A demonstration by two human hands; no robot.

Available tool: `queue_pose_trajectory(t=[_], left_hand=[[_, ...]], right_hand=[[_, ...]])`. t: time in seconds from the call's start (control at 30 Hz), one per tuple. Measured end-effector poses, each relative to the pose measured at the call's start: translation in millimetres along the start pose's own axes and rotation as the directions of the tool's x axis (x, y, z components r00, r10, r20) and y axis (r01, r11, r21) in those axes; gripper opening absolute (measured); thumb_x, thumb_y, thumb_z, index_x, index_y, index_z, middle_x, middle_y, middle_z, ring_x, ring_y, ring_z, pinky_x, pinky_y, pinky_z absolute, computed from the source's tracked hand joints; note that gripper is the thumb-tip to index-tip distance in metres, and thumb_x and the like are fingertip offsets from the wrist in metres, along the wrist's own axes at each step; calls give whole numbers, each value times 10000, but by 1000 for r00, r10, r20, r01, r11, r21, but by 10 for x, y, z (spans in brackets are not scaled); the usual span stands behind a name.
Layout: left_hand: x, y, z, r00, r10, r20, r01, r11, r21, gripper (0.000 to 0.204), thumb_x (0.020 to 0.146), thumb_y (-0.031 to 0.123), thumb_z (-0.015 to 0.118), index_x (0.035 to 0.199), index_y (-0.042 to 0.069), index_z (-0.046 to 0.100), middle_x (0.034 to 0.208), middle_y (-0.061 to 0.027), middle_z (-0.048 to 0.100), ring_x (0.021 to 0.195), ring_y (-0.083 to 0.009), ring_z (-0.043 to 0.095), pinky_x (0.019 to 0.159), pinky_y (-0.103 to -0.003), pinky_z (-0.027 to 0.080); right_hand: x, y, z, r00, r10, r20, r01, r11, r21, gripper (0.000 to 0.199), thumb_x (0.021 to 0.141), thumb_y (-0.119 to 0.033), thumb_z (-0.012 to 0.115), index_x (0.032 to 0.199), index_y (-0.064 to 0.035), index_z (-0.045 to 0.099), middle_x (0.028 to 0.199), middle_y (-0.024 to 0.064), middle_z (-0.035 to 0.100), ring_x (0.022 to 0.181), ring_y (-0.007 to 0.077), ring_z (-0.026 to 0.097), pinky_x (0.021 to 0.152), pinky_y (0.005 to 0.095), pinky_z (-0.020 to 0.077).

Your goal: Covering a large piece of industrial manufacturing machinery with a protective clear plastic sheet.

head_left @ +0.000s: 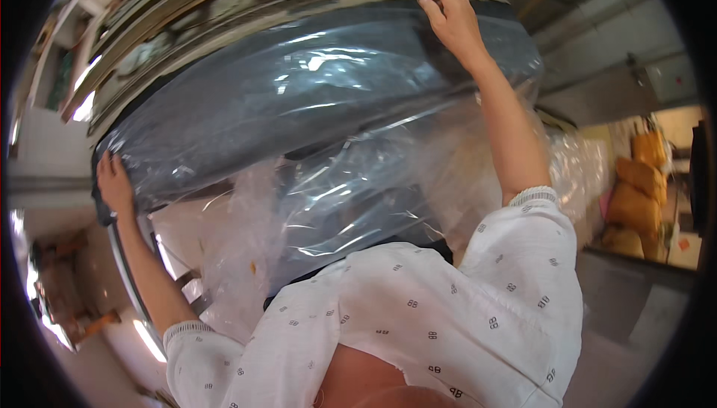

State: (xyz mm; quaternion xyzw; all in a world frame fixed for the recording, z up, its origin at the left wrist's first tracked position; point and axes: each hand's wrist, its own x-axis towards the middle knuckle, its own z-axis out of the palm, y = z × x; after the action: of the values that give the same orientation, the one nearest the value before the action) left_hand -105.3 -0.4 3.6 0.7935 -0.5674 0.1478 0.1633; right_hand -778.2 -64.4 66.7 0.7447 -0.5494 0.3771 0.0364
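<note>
Before me lies a long, dark blue-grey padded piece [246, 102] covered in clear plastic film [336, 199]. The film shines with creases and hangs down in loose folds toward my body. My left hand [114, 184] rests on the film at the piece's left end, its fingers extended over the corner. Stretched out to the far right edge is my right hand [450, 23], fingers apart and bent a little, with nothing visible in it. Whether its fingertips touch the far edge I cannot tell.
Wooden slats or frames [202, 5] run along the far side of the wrapped piece. Loose film [579, 169] bunches at its right. Several orange-brown bundles [638, 191] are piled farther right. Wooden pieces [97, 324] stand on the floor at the left.
</note>
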Motion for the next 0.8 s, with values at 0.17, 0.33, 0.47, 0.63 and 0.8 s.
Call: queue_pose_trajectory(t=[0.17,0.33,0.47,0.63,0.8], left_hand=[[60,-140,27,999,38,29,-41,994,105,447,932,345,373,1275,73,460,1331,-139,430,1222,-292,401,999,-360,330],[83,379,195,979,149,136,-194,879,435,394,896,355,412,1149,73,525,1242,-161,488,1176,-351,429,951,-532,330],[-142,1000,-247,951,-309,-3,308,950,56,496,897,428,372,1290,131,433,1360,-124,372,1249,-470,291,936,-706,196],[-243,574,-9,934,-338,-117,338,941,-21,504,860,440,440,1255,127,460,1337,-134,382,1275,-415,244,964,-680,142],[-1404,-238,-277,766,-305,-566,58,909,-413,206,811,210,552,1000,133,582,986,-71,578,946,-268,543,773,-440,408]], right_hand=[[-640,640,-581,850,521,77,-393,725,-566,499,823,-440,512,939,39,594,1045,268,560,1046,403,495,860,463,401],[-655,1889,-862,924,320,210,-146,803,-578,578,908,-437,386,1267,13,446,1324,210,414,1246,336,365,1030,391,277],[-302,2363,-699,920,262,292,-126,902,-413,558,931,-383,374,1303,34,387,1347,228,375,1272,337,326,1051,380,245],[-8,933,-445,770,602,214,-253,595,-763,599,933,-418,346,1308,48,368,1359,219,362,1244,362,358,1041,363,273],[-339,1137,-161,889,227,398,-86,936,-341,586,938,-424,350,1330,12,359,1378,189,348,1270,332,329,1048,369,267]])
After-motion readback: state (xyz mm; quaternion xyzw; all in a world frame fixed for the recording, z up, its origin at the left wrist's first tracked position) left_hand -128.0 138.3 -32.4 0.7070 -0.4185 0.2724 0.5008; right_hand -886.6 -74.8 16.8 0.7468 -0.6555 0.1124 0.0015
